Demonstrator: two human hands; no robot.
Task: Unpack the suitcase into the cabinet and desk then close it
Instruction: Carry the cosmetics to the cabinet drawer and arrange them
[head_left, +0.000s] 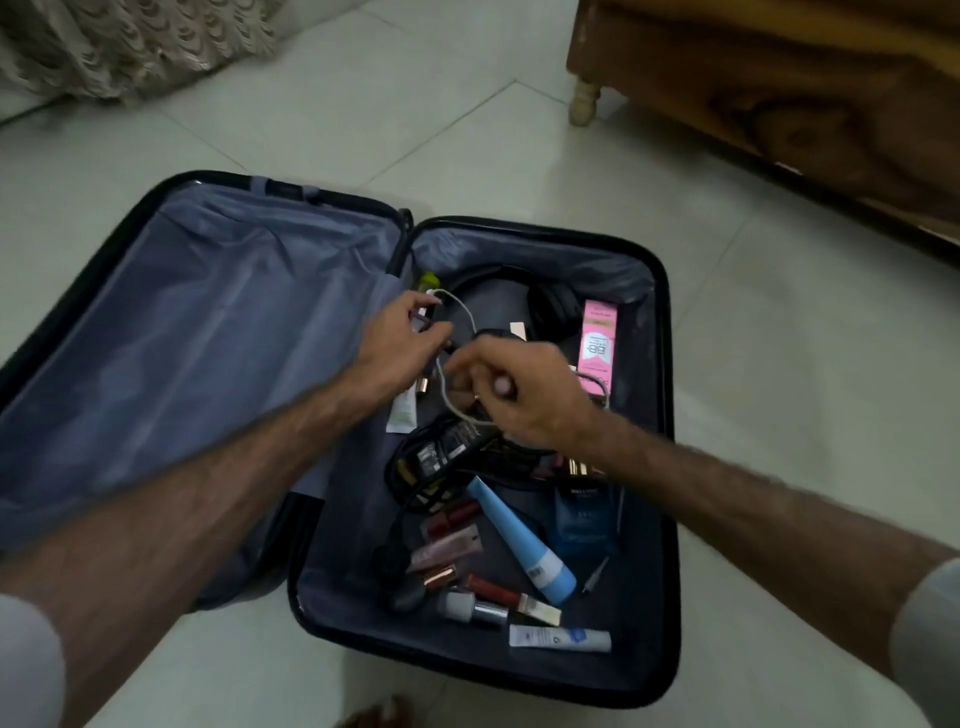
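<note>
Floor: pale tiles (322, 104), where I see the open suitcase (667, 364) lying flat.
Left hand (400, 340): fingers pinch white cable (470, 317).
Right hand (519, 395): fingers curled around the same cable.
Inside: tubes, cosmetics, charger (447, 449).

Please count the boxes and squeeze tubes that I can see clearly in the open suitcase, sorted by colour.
Pink box: 1
Dark blue box: 1
Light blue tube: 1
White tube with blue print: 1
White tube with green print: 1
Total: 5
</note>
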